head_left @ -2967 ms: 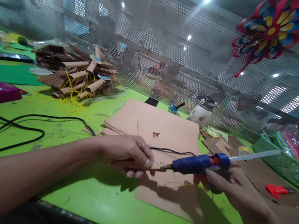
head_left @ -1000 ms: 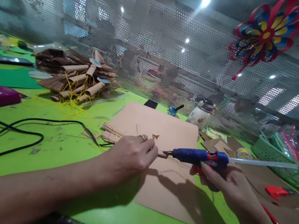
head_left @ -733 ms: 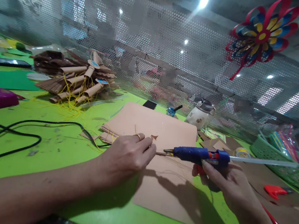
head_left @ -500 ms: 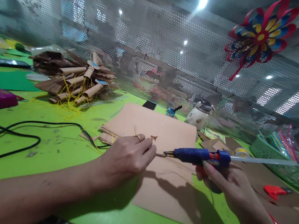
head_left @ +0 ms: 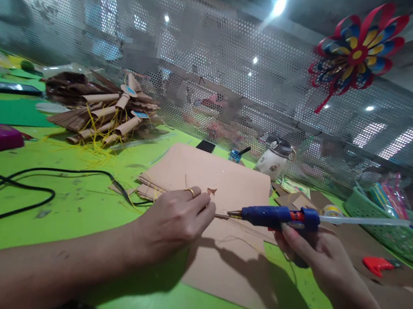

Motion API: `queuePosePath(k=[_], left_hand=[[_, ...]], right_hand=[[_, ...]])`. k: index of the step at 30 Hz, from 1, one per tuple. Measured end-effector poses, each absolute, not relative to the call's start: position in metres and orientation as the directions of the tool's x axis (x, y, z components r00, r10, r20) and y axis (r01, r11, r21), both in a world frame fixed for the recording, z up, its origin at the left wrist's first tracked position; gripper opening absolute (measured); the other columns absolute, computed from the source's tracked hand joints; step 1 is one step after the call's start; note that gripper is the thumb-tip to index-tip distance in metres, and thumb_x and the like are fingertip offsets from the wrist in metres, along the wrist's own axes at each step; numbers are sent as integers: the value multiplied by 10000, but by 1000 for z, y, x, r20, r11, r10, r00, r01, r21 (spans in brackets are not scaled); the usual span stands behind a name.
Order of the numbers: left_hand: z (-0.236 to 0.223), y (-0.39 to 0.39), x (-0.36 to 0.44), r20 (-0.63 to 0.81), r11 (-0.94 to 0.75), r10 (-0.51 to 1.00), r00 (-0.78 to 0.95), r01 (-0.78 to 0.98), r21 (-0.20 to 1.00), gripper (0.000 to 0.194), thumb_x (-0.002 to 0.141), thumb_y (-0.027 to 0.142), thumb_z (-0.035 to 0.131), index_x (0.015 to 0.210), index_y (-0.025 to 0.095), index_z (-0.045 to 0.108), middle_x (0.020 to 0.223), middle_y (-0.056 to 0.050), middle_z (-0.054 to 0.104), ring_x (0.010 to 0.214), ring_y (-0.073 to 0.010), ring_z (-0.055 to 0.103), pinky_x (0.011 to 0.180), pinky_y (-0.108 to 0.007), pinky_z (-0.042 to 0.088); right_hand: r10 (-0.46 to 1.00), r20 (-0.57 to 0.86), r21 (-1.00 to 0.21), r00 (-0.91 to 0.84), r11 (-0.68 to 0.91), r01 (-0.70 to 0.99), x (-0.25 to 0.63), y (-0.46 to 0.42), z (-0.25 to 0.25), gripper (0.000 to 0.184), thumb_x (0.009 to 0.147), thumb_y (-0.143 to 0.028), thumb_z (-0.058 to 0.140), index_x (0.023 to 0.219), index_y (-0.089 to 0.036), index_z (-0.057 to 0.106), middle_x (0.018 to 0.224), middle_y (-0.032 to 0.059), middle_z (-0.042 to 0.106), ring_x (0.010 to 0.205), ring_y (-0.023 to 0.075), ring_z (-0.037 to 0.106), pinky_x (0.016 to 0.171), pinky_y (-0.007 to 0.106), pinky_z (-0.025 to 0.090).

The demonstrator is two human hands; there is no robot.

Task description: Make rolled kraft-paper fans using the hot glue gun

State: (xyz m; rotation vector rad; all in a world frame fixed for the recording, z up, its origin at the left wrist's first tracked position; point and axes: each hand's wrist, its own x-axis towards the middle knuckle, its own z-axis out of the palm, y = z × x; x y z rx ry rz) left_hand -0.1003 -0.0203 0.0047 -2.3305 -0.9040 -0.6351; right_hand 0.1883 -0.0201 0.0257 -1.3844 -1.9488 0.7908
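My left hand [head_left: 176,213], with a ring on one finger, is closed in a pinch at the front edge of a stack of light brown paper sheets [head_left: 223,173]. A narrow brown paper piece [head_left: 223,215] runs out to the right from its fingers. Just beyond the fingertips shows a small pointed brown scrap [head_left: 212,192]. My right hand [head_left: 322,255] grips a blue glue gun [head_left: 275,216] by its handle, its nozzle pointing left at that narrow piece. A clear glue stick [head_left: 365,221] sticks out of the gun's back. What lies under the left fingers is hidden.
Folded brown paper fans [head_left: 106,111] with yellow strings lie at the back left. A black cable [head_left: 57,171] crosses the green table [head_left: 107,227]. A white jar [head_left: 274,160], a green basket [head_left: 397,220] and a red-handled tool [head_left: 378,265] are right of the stack.
The glue gun has shifted slightly right, and its red trigger shows less under my right fingers. My left hand stays in nearly the same place.
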Motion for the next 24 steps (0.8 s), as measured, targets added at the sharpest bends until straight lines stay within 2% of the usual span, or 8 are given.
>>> queuePosePath(k=[7,11,16,24], left_hand=[[5,-19,-101,592,-605,455,665,719,-342,142,786,51,468,840,129,573,779,-70,574,645,-169,464,553,-289,406],[8,-25,-97,601,-610,475,643,733,-302,143,782,49,453,810,130,568,777,-78,568,634,-175,451,536,-296,391],[9,-30,-94,595,-612,514,617,751,-250,138,770,51,447,782,133,557,763,-84,549,620,-179,434,537,-313,390],[8,-24,-97,602,-632,485,634,730,-259,126,779,52,457,761,145,541,743,-70,539,655,-184,455,556,-305,400]], right_hand=[[949,145,-760,-280,288,583,193,-19,26,475,867,-585,506,688,-160,620,609,27,505,559,126,417,492,263,314],[946,145,-723,-290,301,622,188,-19,26,471,882,-565,498,732,-148,656,648,43,551,575,129,440,514,265,334],[948,105,-735,-300,277,619,178,-21,29,478,885,-574,484,797,-142,667,730,71,599,623,150,482,543,270,373],[940,169,-710,-297,325,624,195,-16,25,422,891,-524,512,798,-146,673,685,54,574,583,134,451,513,266,343]])
